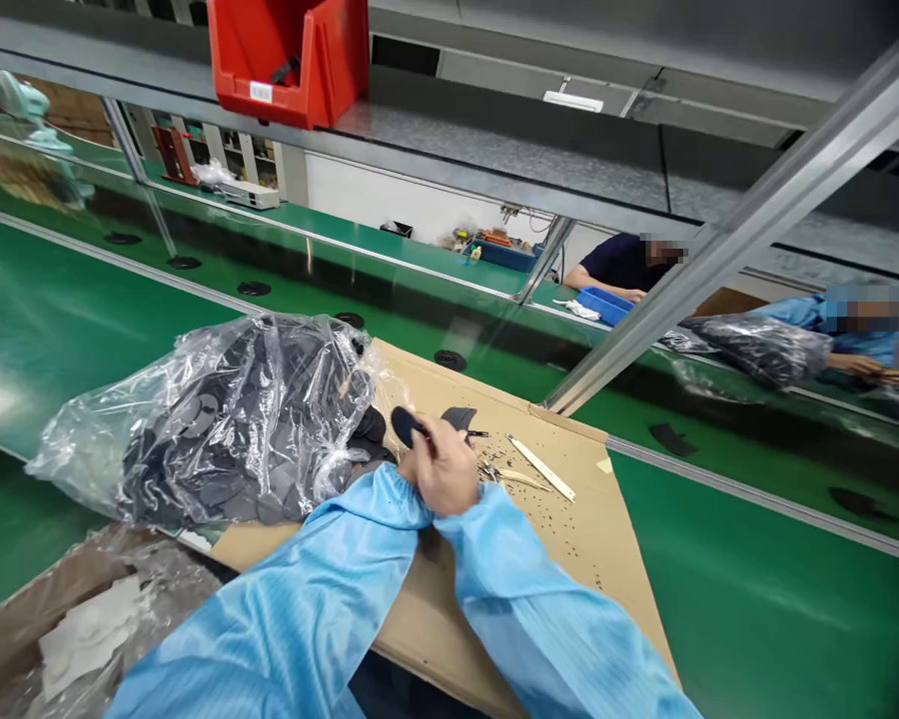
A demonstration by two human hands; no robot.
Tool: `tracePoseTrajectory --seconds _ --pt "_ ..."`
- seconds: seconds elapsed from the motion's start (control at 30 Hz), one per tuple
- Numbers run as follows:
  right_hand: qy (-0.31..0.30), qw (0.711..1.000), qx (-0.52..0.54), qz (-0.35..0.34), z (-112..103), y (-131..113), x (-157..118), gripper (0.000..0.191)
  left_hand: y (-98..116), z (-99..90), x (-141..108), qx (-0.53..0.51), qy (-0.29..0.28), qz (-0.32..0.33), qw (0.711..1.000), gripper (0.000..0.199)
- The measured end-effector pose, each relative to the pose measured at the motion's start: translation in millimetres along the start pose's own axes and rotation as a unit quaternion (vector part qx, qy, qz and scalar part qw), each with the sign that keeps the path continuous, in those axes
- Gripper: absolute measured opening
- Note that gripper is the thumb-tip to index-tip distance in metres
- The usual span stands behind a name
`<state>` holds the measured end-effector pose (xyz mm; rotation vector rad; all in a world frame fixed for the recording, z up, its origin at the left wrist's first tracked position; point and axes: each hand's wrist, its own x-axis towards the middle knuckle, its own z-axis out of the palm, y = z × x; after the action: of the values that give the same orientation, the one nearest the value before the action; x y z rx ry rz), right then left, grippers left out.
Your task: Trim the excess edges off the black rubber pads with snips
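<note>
My right hand (449,467) is closed, its bent fingers at a thin black rounded piece (403,425) that sticks up to the left. My left hand (408,466) is mostly hidden behind it, close to the same piece; its fingers do not show. Just beyond my right hand, a dark curved piece (459,416) lies on the cardboard (606,559). To the right are pliers with cream handles (522,479) and a slim off-white strip-shaped tool (540,467), among small black crumbs. Left of my hands, a clear plastic bag (232,419) holds many dark flat pieces.
An open carton (15,609) lined with plastic stands at lower left. A red bin (292,70) sits on the overhead shelf (494,140). A metal post (719,250) slants at the right. Dark pieces lie along the green belt (315,310). Two people work across the line.
</note>
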<state>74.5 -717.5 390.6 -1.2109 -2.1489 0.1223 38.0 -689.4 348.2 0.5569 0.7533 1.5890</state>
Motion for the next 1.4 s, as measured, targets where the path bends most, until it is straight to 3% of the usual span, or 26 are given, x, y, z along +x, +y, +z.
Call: tracePoseTrajectory --seconds 0.07,0.13,0.23,0.3,0.43,0.6,0.77,0.93,1.07,1.17,1.27,1.4 --pt "0.132 0.979 0.145 0.062 -12 24 -12 0.031 -6 -0.5 3 0.006 -0.038 -0.049 0.998 0.025" --pt "0.229 0.924 0.274 0.134 -19 52 -22 0.035 -8 -1.1 4 0.022 -0.069 -0.096 0.993 0.034" --pt "0.266 0.873 0.352 0.209 -18 89 -33 0.044 -6 0.0 2 0.044 -0.106 -0.136 0.984 0.047" --pt "0.256 0.863 0.365 0.239 -13 105 -39 0.048 -6 1.6 0 0.065 -0.121 -0.134 0.981 0.051" --pt "0.211 0.892 0.319 0.24 -7 112 -44 0.046 -11 2.4 -2 0.11 -0.12 -0.09 0.983 0.052" --pt "0.207 0.921 0.253 0.209 -12 110 -44 0.038 -12 -0.4 0 0.151 -0.101 -0.066 0.981 0.049" --pt "0.215 0.921 0.251 0.205 -17 108 -46 0.034 -10 -0.1 -2 0.183 -0.09 -0.051 0.978 0.047" --pt "0.226 0.918 0.256 0.203 -18 102 -47 0.034 -12 1.4 -5 0.143 -0.13 -0.029 0.981 0.047" --pt "0.213 0.924 0.228 0.219 -23 98 -47 0.039 -7 3.1 -6 0.108 -0.11 -0.055 0.987 0.045" --pt "0.153 0.941 0.2 0.226 -31 96 -47 0.037 0 3.5 -6 0.082 -0.12 -0.091 0.985 0.042" --pt "0.057 0.957 0.201 0.2 -38 96 -48 0.05 4 1.9 -5 0.056 -0.153 -0.105 0.981 0.041" --pt "-0.008 0.955 0.247 0.165 -40 99 -49 0.053 3 -1.5 -3 0.049 -0.175 -0.129 0.975 0.04"
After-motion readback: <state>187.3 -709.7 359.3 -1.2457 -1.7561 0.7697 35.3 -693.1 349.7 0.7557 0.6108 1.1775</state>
